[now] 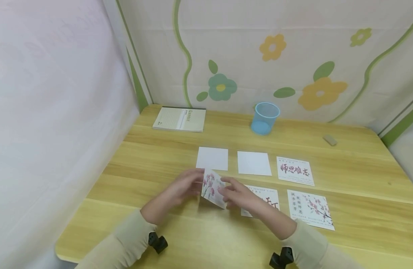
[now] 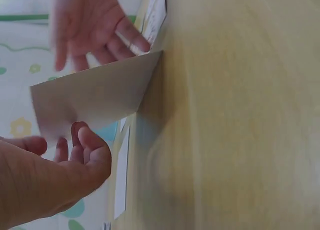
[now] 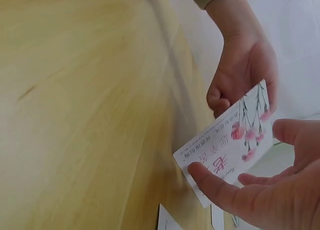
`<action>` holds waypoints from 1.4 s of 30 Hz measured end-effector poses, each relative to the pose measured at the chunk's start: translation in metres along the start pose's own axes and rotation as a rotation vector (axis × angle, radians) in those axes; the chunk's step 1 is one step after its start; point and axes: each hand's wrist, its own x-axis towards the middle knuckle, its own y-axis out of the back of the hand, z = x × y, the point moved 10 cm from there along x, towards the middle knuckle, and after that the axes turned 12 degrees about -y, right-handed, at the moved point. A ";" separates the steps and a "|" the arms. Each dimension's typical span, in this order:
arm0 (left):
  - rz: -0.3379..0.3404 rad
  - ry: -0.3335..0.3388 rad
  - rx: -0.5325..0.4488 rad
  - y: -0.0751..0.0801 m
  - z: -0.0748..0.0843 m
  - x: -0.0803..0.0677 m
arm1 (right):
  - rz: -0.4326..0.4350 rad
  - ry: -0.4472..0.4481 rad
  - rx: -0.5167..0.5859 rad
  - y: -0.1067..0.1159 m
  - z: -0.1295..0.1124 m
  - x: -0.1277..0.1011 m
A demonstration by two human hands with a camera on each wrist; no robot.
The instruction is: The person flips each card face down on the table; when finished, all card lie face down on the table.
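Holding the flower card (image 1: 210,187) before a white card (image 1: 212,158), we pinch its edge with the left hand (image 1: 186,186); our right hand (image 1: 238,194) touches it, fingers loosely extended, forearm (image 1: 277,221) partly hiding one printed card (image 1: 268,193). A blue basket (image 1: 265,120) stands farther.

A pale wooden desk (image 1: 206,243) bears a notepad (image 1: 172,119) at its far left corner, a blue cup (image 1: 261,128) by the far edge and a small block (image 1: 329,140) toward the far right corner. Nearer the front edge lie two blank white cards (image 1: 212,158) (image 1: 254,163), a red-lettered card (image 1: 295,171), a partly hidden card (image 1: 271,194) and a blossom-printed card (image 1: 311,210).
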 end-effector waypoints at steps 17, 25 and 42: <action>-0.034 -0.070 0.306 -0.024 -0.012 0.000 | 0.229 0.134 0.212 0.035 -0.020 -0.024; 0.092 -0.128 0.350 0.002 -0.004 0.001 | 0.363 0.203 0.167 0.056 -0.018 -0.027; -0.049 -0.209 1.151 0.003 0.012 -0.004 | 0.321 0.139 -0.312 0.034 0.014 0.018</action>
